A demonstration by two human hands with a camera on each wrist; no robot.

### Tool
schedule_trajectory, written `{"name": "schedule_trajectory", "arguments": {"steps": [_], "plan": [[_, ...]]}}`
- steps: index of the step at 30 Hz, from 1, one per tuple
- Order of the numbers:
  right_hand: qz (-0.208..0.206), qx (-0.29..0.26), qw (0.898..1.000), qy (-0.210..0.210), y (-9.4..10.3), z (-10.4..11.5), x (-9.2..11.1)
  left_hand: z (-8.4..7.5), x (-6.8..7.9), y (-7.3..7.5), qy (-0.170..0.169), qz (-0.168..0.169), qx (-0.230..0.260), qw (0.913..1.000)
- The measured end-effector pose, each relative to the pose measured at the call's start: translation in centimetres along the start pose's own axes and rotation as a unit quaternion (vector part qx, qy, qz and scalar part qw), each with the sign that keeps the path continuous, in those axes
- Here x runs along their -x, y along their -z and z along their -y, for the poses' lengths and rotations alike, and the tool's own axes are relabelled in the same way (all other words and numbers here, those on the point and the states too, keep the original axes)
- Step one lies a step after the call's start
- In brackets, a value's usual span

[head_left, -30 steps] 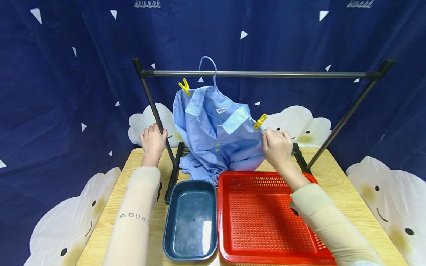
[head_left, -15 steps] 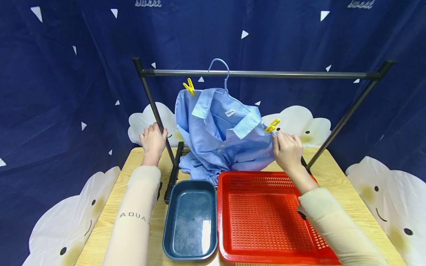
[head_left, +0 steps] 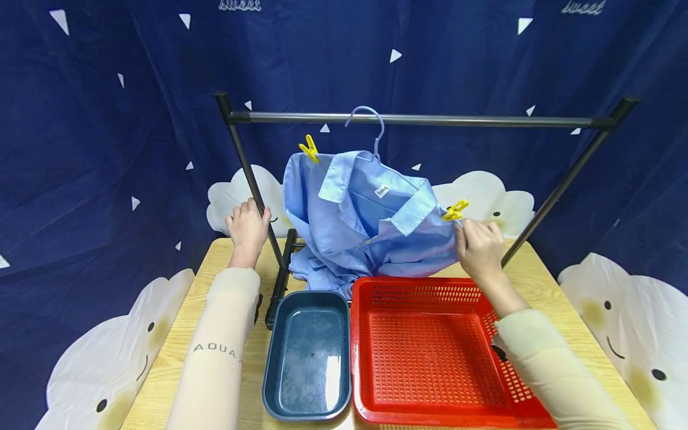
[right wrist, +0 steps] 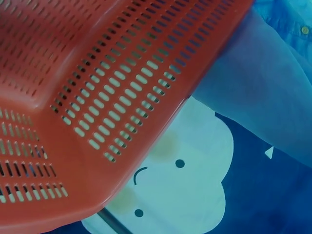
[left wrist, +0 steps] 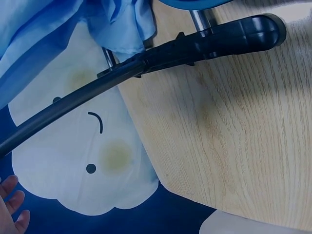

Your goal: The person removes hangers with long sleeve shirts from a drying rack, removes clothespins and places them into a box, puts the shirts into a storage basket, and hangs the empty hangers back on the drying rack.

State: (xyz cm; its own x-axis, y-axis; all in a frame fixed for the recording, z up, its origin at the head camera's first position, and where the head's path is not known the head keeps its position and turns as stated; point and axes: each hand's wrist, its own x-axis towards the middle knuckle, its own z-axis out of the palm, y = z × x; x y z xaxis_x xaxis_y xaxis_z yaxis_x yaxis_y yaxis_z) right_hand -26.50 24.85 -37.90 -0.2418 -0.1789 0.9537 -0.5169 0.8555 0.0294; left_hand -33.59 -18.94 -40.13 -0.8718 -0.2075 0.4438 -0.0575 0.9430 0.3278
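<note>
A light blue collared shirt [head_left: 344, 227] hangs tilted on a light blue clothes hanger [head_left: 378, 143], its right shoulder lower. The hook overlaps the rack's bar [head_left: 457, 120] in the head view; I cannot tell whether it bears on it. Yellow clothespins sit at the left shoulder [head_left: 309, 149] and right shoulder [head_left: 455, 210]. My right hand [head_left: 481, 248] pinches the hanger's end at the right shoulder, beside the clothespin. By the rack's left post [head_left: 244, 161] my left hand [head_left: 249, 230] is raised with loose fingers; the left wrist view shows fingertips [left wrist: 14, 200] apart from the post.
A dark blue tray [head_left: 307, 358] and a red slotted basket [head_left: 430, 358] stand side by side on the wooden table [head_left: 177, 358]. Shirt cloth bunches behind them, between the rack's feet. Behind the rack hangs a navy curtain [head_left: 457, 54] with white clouds.
My right hand has moved rightward and slightly down, drawing the hanger and shirt with it. The hook has slid right along the bar and dropped a little. My left hand has stayed put.
</note>
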Motion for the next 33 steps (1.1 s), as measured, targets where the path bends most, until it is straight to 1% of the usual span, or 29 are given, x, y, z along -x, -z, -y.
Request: {"name": "schedule_trajectory", "arguments": {"steps": [9, 19, 25, 33], "plan": [[-0.008, 0.011, 1.0, -0.005, 1.2, -1.3, 0.3, 0.0, 0.0, 0.0, 0.001, 0.006, -0.001, 1.0], [-0.04, 0.009, 0.999, -0.004, 2.1, -2.3, 0.7, 0.0, 0.0, 0.0, 0.001, 0.005, 0.003, 1.0], [-0.07, 0.01, 0.997, -0.004, 2.7, -2.4, 0.9, 0.0, 0.0, 0.0, 0.002, 0.005, 0.003, 1.0], [-0.089, 0.003, 0.996, -0.005, 3.6, -2.3, 0.9, 0.0, 0.0, 0.0, 0.002, 0.006, 0.003, 1.0]]}}
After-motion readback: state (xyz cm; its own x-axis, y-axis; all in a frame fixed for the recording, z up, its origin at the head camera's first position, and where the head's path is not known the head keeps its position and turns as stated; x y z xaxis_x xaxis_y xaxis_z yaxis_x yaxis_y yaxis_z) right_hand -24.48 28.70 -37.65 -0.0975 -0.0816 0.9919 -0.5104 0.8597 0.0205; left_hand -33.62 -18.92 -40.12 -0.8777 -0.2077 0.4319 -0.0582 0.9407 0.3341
